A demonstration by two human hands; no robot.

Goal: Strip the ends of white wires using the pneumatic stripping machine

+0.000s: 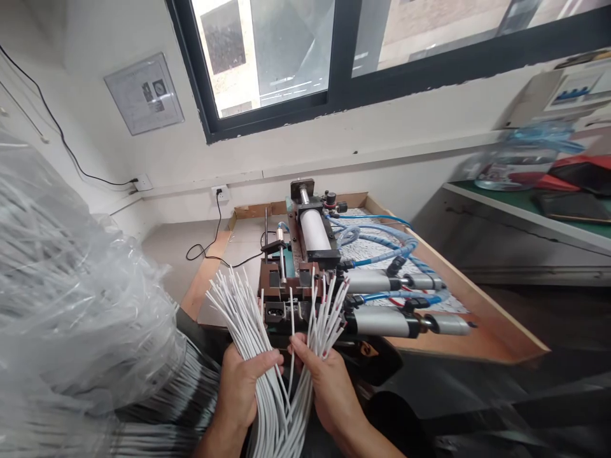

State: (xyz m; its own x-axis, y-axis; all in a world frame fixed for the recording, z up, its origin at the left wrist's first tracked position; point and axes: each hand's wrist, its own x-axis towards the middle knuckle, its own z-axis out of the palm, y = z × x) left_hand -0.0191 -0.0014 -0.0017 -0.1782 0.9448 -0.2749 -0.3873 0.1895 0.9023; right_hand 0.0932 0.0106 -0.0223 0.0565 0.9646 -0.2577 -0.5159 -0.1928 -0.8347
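My left hand [244, 387] is closed round a fanned bundle of white wires [238, 312], their ends pointing up and left. My right hand [327, 388] grips a second bunch of white wires [327, 315] whose tips show red and bare ends. Both bunches hang down together between my wrists. They are held just in front of a small pneumatic wire machine [310, 267] with a white cylinder, metal cylinders and blue air hoses [377, 245], standing on a wooden tray [482, 312].
A large clear plastic bag of white wires [71, 305] fills the left side. A black cable [210, 245] runs from a wall socket [220, 192] to the machine. A green-topped shelf [525, 203] with a bottle and boxes stands at the right, under a window.
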